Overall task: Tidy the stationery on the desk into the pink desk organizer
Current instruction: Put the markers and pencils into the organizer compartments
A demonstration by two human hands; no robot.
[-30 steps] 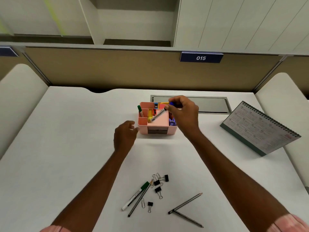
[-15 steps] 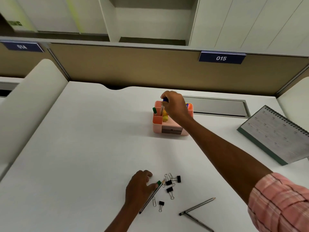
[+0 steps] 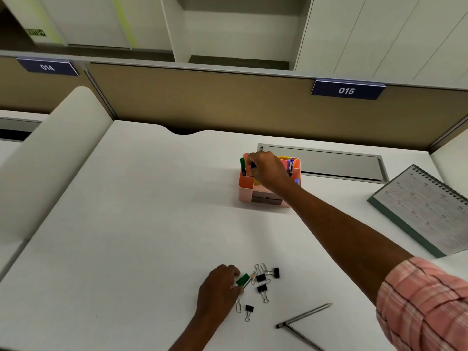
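Note:
The pink desk organizer (image 3: 245, 192) stands at the desk's far middle with a green marker (image 3: 242, 166) and purple pens (image 3: 290, 166) upright in it. My right hand (image 3: 268, 171) reaches into its top and pinches a blue-capped pen (image 3: 252, 167) that stands in a compartment. Near the front edge, my left hand (image 3: 218, 290) grips a green-capped marker (image 3: 243, 280) and a pencil lying beside it. Several black binder clips (image 3: 261, 288) and paper clips (image 3: 238, 305) lie right of that hand. Two grey pencils (image 3: 305, 315) form a V at the front right.
A spiral desk calendar (image 3: 428, 211) lies at the right. A grey cable hatch (image 3: 329, 162) is set in the desk behind the organizer. White side dividers (image 3: 50, 158) and a tan partition (image 3: 202, 102) bound the desk.
My right hand has lowered the blue-capped pen deeper into the organizer. My left hand has closed on the green-capped marker and pencil by the clips.

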